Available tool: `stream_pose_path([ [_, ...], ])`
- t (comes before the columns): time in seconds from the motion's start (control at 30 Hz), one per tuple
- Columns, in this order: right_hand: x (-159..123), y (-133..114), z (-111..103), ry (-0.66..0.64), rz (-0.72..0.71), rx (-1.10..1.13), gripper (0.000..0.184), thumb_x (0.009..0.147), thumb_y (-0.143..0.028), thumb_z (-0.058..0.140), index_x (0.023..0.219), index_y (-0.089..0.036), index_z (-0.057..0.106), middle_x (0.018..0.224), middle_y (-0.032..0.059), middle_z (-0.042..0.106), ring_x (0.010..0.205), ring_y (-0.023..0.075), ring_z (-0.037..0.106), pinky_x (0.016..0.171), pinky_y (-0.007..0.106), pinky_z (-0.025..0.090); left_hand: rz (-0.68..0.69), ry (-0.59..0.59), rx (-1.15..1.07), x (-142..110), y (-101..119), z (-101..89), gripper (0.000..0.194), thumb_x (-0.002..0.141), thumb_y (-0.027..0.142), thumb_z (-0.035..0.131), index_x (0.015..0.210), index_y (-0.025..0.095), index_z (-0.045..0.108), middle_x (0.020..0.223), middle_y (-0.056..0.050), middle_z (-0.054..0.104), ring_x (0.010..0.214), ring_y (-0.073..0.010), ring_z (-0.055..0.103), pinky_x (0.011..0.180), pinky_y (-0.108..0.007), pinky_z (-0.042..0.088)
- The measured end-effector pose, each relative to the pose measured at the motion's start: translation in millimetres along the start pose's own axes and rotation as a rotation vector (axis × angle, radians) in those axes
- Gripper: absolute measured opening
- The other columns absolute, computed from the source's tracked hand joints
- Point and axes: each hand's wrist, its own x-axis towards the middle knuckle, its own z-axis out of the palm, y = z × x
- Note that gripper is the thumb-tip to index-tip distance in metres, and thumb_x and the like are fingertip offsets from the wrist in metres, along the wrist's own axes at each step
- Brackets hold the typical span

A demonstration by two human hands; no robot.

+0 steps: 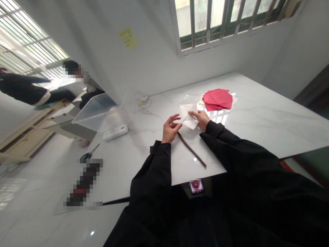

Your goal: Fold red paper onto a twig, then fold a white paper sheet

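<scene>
Pressing a folded white paper sheet (189,120) under the fingers of the right hand (202,119), left hand (170,129) open beside it; a clear plastic bin (95,111) sits far left, contents unclear.

At 7 o'clock, a pixelated block (83,183) is blurred past telling what it is, and at 6 o'clock, so is a small pixelated patch (196,186) by the table's (257,137) near edge. At 1 o'clock, red paper sheets (217,100) cover most of the pale sheets (233,102) beneath them, so I can't count those. My right hand (199,119) hides part of the white paper (189,116). At 11 o'clock, the writing on the yellow sticky note (128,38) is too small to read, and at 12 o'clock, the picture's top edge cuts off the barred window (221,20).
</scene>
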Motion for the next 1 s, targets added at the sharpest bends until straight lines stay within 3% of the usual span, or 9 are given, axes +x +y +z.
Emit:
stream_pose_path([
  [0.17, -3.2, 0.4, 3.7, 0.006, 0.013, -0.029, 0.024, 0.080, -0.029, 0.084, 0.093, -0.012, 0.075, 0.095, 0.0126, 0.080, 0.078, 0.0209, 0.074, 0.071, 0.031, 0.061, -0.019, -0.008, -0.008, -1.3, 1.4, 2.1, 0.046, 0.070, 0.039, 0.093, 0.107, 0.018, 0.078, 0.116, -0.011, 0.077, 0.086, -0.0187, 0.074, 0.084, -0.034, 0.061],
  [0.33, -0.6, 4.0, 3.3, 0.013, -0.011, -0.029, 0.026, 0.080, -0.032, 0.085, 0.095, -0.013, 0.074, 0.097, 0.0118, 0.080, 0.080, 0.0210, 0.074, 0.074, 0.031, 0.061, -0.012, -0.013, 0.032, -3.0, 4.0, 4.0, 0.049, 0.068, 0.042, 0.095, 0.107, 0.018, 0.078, 0.112, -0.010, 0.078, 0.084, -0.0181, 0.074, 0.083, -0.032, 0.062],
  [0.47, 2.1, 7.1, 2.6, 0.019, -0.020, -0.021, 0.026, 0.078, -0.031, 0.085, 0.092, -0.013, 0.074, 0.091, 0.0104, 0.079, 0.076, 0.0205, 0.073, 0.070, 0.031, 0.060, -0.046, -0.048, 0.040, -5.4, 4.5, 6.8, 0.052, 0.065, 0.042, 0.097, 0.107, 0.017, 0.078, 0.093, -0.007, 0.078, 0.081, -0.0190, 0.074, 0.081, -0.032, 0.062],
  [0.6, 1.3, 7.3, 3.3, 0.004, -0.022, -0.007, 0.026, 0.077, -0.029, 0.085, 0.093, -0.012, 0.075, 0.090, 0.0105, 0.079, 0.075, 0.0201, 0.072, 0.069, 0.030, 0.059, -0.034, -0.063, 0.051, -6.4, 4.1, 7.3, 0.044, 0.067, 0.043, 0.096, 0.097, 0.017, 0.077, 0.090, -0.007, 0.078, 0.080, -0.0186, 0.074, 0.080, -0.032, 0.061],
  [0.87, -3.9, 0.6, 4.9, -0.040, 0.044, -0.110, 0.026, 0.077, -0.032, 0.085, 0.090, -0.013, 0.074, 0.087, 0.0087, 0.077, 0.072, 0.0187, 0.070, 0.063, 0.028, 0.056, -0.014, -0.015, 0.080, -3.1, -1.1, 5.8, 0.036, 0.074, 0.048, 0.090, 0.083, 0.017, 0.074, 0.074, -0.004, 0.074, 0.069, -0.0168, 0.072, 0.067, -0.028, 0.055],
  [1.0, -1.8, 3.0, 2.7, -0.074, 0.035, -0.171, 0.028, 0.076, -0.034, 0.087, 0.088, -0.013, 0.073, 0.086, 0.0090, 0.077, 0.071, 0.0187, 0.070, 0.064, 0.027, 0.055, -0.038, 0.018, 0.016, -1.2, -0.6, 6.9, 0.039, 0.070, 0.045, 0.092, 0.090, 0.018, 0.074, 0.076, -0.002, 0.073, 0.069, -0.0168, 0.072, 0.069, -0.029, 0.057],
])
